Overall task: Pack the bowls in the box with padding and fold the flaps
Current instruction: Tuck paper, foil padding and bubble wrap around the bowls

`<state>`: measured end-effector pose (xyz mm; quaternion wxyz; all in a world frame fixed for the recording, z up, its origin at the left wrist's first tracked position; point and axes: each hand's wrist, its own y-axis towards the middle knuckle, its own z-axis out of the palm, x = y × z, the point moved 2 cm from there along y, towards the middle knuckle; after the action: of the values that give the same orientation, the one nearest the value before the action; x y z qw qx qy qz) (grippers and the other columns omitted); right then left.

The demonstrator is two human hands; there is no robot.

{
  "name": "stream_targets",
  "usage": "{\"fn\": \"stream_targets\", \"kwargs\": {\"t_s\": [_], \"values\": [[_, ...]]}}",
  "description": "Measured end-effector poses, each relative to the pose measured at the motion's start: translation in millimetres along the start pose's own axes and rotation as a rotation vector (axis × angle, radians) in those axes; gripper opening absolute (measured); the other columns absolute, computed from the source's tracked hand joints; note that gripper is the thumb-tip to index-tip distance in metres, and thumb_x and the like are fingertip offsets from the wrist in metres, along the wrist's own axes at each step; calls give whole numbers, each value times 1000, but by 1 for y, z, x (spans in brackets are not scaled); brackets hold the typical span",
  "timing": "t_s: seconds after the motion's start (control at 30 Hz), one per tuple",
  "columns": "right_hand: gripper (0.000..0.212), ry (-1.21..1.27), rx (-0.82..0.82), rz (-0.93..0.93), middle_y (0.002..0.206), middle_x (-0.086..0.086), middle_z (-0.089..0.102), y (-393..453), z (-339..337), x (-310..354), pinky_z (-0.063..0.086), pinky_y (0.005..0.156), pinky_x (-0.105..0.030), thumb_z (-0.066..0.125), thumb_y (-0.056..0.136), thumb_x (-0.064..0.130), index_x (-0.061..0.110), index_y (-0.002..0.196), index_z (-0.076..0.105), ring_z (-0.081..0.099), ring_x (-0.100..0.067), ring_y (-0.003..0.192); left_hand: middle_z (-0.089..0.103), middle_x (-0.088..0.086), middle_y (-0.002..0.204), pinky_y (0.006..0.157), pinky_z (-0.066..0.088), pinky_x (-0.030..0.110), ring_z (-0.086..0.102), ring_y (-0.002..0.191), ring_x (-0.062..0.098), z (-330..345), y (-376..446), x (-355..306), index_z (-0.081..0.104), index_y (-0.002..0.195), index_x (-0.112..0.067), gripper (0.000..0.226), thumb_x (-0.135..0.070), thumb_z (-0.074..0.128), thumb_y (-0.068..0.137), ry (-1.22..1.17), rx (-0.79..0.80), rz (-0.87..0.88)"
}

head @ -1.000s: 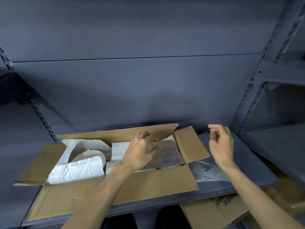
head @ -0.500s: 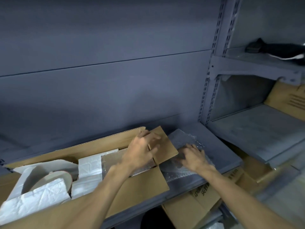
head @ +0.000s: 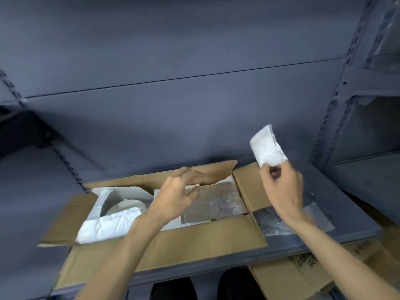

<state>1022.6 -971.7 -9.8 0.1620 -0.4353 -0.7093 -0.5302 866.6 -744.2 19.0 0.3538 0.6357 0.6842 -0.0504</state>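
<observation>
1. Right hand [head: 281, 189] pinches a white padding piece [head: 267, 146], raised above the box's right flap [head: 246, 187].
2. Left hand [head: 175, 195], fingers loose, released, hovers over the open box [head: 194, 245] on the shelf [head: 346, 213].
3. Bowl [head: 127, 207] sits in white padding, box's left part.

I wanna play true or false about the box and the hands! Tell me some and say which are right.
1. The right hand holds up a white padding piece. True.
2. The cardboard box is closed. False: its flaps lie open.
3. A bowl sits in the left part of the box among white padding. True.
4. The left hand holds a bowl. False: it hovers over the box, fingers loose, holding nothing.
</observation>
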Motion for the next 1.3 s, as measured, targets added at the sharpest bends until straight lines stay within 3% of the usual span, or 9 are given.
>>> {"fn": "stream_targets", "kwargs": {"t_s": [0.1, 0.23, 0.37, 0.47, 0.57, 0.73, 0.93, 1.1, 1.3], "values": [[15, -43, 24, -388, 76, 5, 46, -18, 27, 57, 32, 53, -27, 55, 90, 20, 18, 79, 46, 43, -15, 68, 64, -8, 115, 95, 47, 20, 63, 107, 8, -37, -26, 25, 70, 116, -16, 36, 1, 60, 87, 86, -60, -85], [8, -64, 160, -616, 83, 3, 48, -48, 64, 98, 40, 50, -33, 55, 92, 16, 16, 93, 63, 47, -19, 67, 57, -22, 119, 89, 32, -3, 53, 113, 2, -78, -64, 55, 70, 114, -24, 52, 4, 54, 73, 219, -82, -141], [9, -69, 340, -648, 82, 3, 45, -71, 91, 118, 29, 45, -27, 60, 92, 13, 14, 97, 67, 37, -13, 63, 40, -40, 129, 100, 23, 0, 35, 125, -14, -99, -90, 82, 50, 124, -45, 72, 0, 58, 69, 323, 58, -141], [6, -80, 456, -616, 82, 5, 39, -79, 104, 123, 36, 43, -34, 62, 91, 11, 15, 94, 66, 36, -15, 61, 40, -11, 141, 111, 28, 29, 34, 134, 15, -97, -98, 100, 44, 141, -34, 71, -18, 65, 75, 521, 138, -189], [5, -94, 494, -611, 82, 7, 40, -84, 108, 123, 39, 42, -36, 61, 91, 12, 16, 90, 63, 38, -16, 60, 39, -6, 139, 103, 37, 43, 33, 132, 22, -95, -103, 109, 40, 142, -37, 71, -35, 67, 76, 632, 67, -273], [8, -75, 510, -609, 85, 12, 36, -84, 112, 118, 34, 45, -30, 62, 91, 12, 17, 95, 67, 34, -12, 60, 35, 2, 138, 89, 45, 45, 38, 122, 27, -99, -114, 125, 25, 149, -33, 82, -54, 65, 81, 681, -48, -495], [10, -54, 534, -595, 85, 11, 40, -85, 118, 117, 42, 45, -36, 61, 92, 14, 19, 97, 68, 42, -13, 59, 47, 10, 131, 89, 48, 51, 45, 121, 34, -99, -115, 127, 31, 148, -18, 63, -26, 59, 92, 489, -225, -620], [8, -36, 543, -573, 85, 9, 44, -86, 117, 114, 44, 47, -38, 62, 93, 13, 17, 96, 68, 45, -15, 58, 52, 7, 123, 90, 44, 54, 44, 118, 33, -103, -121, 131, 48, 129, -19, 43, -35, 59, 91, 347, -368, -705], [10, -44, 539, -575, 85, 9, 45, -88, 117, 116, 45, 46, -38, 61, 92, 12, 18, 96, 68, 48, -15, 58, 50, 5, 124, 90, 48, 50, 47, 114, 31, -113, -120, 142, 47, 127, -20, 45, -26, 65, 86, 305, -279, -720]]}}
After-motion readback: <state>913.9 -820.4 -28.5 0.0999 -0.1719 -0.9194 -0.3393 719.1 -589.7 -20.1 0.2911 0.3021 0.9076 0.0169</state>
